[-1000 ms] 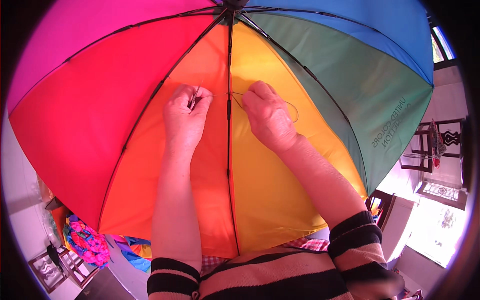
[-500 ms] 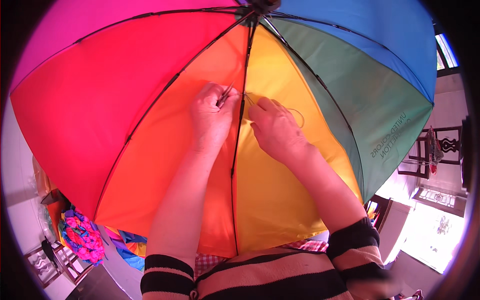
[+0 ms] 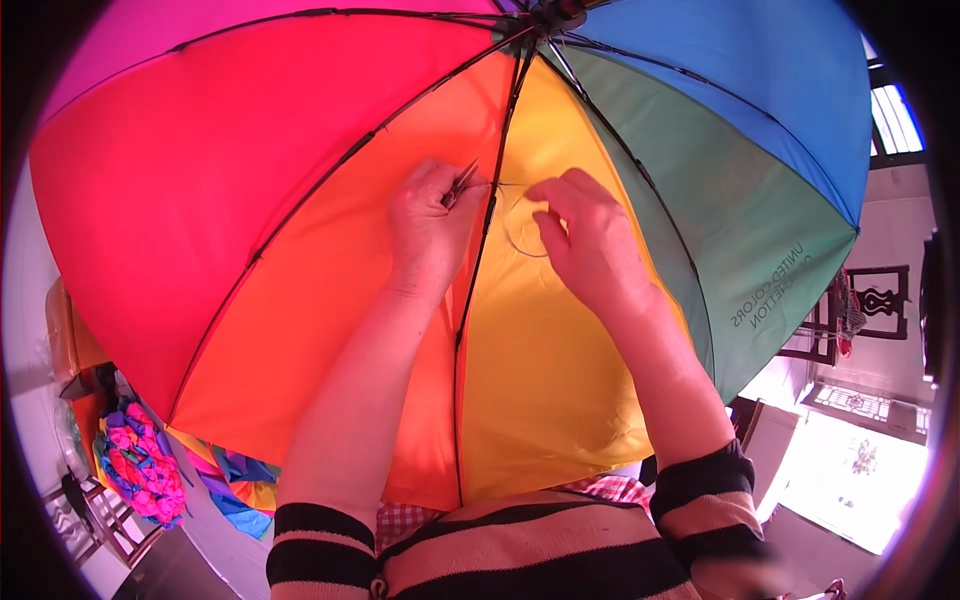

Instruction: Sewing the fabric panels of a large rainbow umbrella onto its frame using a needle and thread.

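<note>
The left hand (image 3: 428, 232) is curled shut, pinching a thin metal tool (image 3: 461, 184), a needle or small pliers, too small to tell which. The tool's long axis slants up and to the right, its tip pointing toward the dark rib (image 3: 487, 225) that runs down between the orange and yellow panels. The right hand (image 3: 590, 240) sits just across that rib, fingers bent and closed on a fine thread (image 3: 515, 235); the thread runs taut from the tool across the rib, then hangs in a loose loop over the yellow cloth beside the right palm.

Both hands rest against the inside of an open umbrella (image 3: 300, 170), which fills most of the view. Its cloth is smooth and stretched, cut in wedges of pink, red, orange, yellow, green and blue, with thin black ribs fanning out from the hub (image 3: 556, 14) at the top edge. Striped sleeves (image 3: 310, 535) in black and tan cover the upper arms. Below the umbrella's left edge lies a bundle of pink and blue cloth (image 3: 140, 462)
</note>
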Demonstrator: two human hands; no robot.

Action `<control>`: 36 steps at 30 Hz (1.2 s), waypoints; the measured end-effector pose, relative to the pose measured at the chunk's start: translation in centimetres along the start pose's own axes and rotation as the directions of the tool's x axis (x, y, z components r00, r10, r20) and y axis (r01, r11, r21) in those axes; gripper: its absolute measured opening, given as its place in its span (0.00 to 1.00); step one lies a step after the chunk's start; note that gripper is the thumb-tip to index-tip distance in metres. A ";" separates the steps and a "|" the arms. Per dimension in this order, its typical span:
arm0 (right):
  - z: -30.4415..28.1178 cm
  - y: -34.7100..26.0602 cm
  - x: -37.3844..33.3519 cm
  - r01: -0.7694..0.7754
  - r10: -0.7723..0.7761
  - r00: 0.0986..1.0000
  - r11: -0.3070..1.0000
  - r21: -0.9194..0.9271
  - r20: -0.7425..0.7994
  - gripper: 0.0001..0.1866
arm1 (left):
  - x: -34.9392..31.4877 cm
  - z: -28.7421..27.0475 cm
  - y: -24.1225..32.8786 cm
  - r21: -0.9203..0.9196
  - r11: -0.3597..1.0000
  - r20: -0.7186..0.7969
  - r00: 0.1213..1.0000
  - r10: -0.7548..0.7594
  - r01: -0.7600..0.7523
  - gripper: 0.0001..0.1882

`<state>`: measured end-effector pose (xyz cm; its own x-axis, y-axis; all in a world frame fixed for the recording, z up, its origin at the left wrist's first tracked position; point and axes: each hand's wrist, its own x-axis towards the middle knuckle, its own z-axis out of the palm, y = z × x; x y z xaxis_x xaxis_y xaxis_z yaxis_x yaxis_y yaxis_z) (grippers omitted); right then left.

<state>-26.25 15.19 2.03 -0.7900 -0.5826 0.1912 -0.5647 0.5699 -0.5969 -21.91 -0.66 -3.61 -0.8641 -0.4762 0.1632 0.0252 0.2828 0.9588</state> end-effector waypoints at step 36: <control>-6.8 3.4 -4.3 -0.204 0.190 0.979 0.879 0.431 0.076 0.07 | 3.1 0.1 4.8 -0.143 0.976 0.204 0.970 -0.133 0.164 0.07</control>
<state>-26.39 23.52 4.46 -0.8627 -0.5055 0.0145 -0.2319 0.3700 -0.8996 -24.54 -0.71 1.52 -0.9439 -0.3299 -0.0169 -0.0453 0.0788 0.9959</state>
